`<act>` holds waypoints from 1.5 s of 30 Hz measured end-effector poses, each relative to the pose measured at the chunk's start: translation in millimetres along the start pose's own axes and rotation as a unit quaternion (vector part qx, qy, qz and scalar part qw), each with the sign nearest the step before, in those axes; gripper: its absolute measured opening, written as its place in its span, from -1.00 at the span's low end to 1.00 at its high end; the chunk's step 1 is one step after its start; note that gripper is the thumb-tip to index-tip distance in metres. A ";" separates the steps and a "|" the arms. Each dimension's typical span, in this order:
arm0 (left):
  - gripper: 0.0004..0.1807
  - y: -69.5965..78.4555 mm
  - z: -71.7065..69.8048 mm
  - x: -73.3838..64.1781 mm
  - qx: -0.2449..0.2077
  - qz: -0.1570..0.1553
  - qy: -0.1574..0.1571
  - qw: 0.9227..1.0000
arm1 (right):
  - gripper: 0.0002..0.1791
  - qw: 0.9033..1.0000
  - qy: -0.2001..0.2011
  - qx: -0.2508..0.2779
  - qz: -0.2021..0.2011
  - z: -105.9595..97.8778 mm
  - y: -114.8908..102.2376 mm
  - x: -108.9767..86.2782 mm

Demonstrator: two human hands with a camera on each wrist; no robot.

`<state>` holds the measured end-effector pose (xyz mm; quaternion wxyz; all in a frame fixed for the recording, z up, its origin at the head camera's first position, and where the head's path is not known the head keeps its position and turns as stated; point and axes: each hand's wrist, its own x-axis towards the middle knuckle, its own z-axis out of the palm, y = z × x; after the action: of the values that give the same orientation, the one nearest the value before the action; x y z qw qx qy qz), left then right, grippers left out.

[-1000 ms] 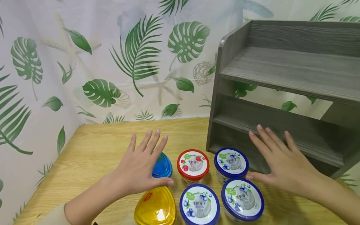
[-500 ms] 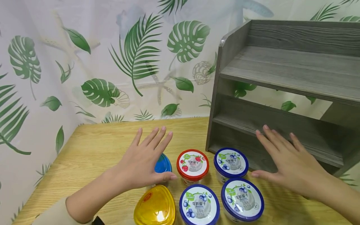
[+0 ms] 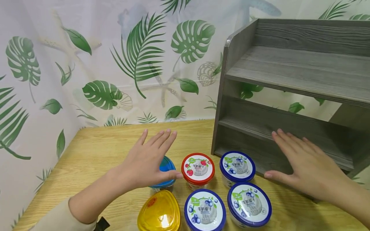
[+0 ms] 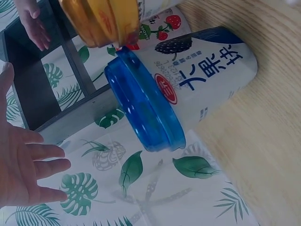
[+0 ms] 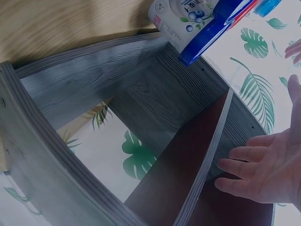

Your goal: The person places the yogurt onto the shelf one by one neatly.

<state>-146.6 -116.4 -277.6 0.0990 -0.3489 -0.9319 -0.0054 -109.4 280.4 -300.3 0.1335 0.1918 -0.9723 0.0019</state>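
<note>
Both hands hover with fingers spread and nothing held. My left hand is over the blue-lidded cup, partly hiding it; the left wrist view shows this cup's white printed side. Just in front stands a cup with a yellow translucent lid. The red-lidded strawberry tub sits between the hands. Three blue-lidded blueberry tubs stand to its right and front: a back one, a front right one and a front left one. My right hand is right of them, before the shelf.
A grey wooden shelf unit with several levels stands at the right of the wooden table. A leaf-patterned cloth hangs behind and at the left. A black strap piece shows by the left sleeve.
My right hand has drifted to the right, away from the tubs. The left hand has shifted slightly right and up, showing more of the blue-lidded cup. The containers stay in place.
</note>
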 end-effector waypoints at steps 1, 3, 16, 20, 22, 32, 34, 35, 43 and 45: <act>0.07 -0.4 -0.7 0.6 0.000 0.000 0.002 1.000 | 0.16 1.000 0.003 -0.002 0.000 -0.6 0.3 -0.6; 0.06 -1.1 -2.1 1.6 -0.005 -0.001 0.004 1.000 | 0.15 1.000 0.009 -0.004 0.002 -2.5 0.5 -1.5; 0.04 -3.4 -5.6 7.8 -0.020 0.000 0.018 1.000 | 0.06 0.998 -0.021 -0.020 0.060 -18.3 1.0 -3.1; 0.02 -3.9 -5.6 9.2 -0.021 -0.005 0.016 1.000 | 0.05 0.995 -0.042 -0.020 0.085 -20.3 0.2 -2.1; 0.01 -3.9 -6.2 10.3 -0.020 -0.010 0.010 1.000 | 0.04 0.994 -0.051 -0.014 0.097 -21.1 0.1 -2.1; -0.02 -1.4 -16.8 25.6 -0.031 -0.034 -0.013 0.999 | -0.10 0.995 -0.009 0.001 0.101 -24.8 8.8 -9.9; -0.04 -1.1 -19.0 29.1 -0.033 -0.038 -0.014 0.999 | -0.13 0.995 0.015 0.003 0.095 -25.6 10.3 -11.4; -0.05 -1.1 -19.7 30.5 -0.031 -0.038 -0.014 0.999 | -0.15 0.995 0.019 0.005 0.095 -26.0 10.8 -12.3; -0.20 -2.4 -19.2 37.6 -0.026 -0.028 0.004 0.999 | -0.27 0.993 0.083 0.008 0.089 -22.9 11.4 -19.0; -0.25 -3.1 -18.3 38.6 -0.029 -0.026 0.006 0.999 | -0.27 0.992 0.087 0.010 0.093 -21.2 11.1 -20.7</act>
<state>-173.7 -95.1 -252.2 0.0947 -0.3268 -0.9396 -0.0368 -89.7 299.5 -284.8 0.2152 0.1011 -0.9705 0.0403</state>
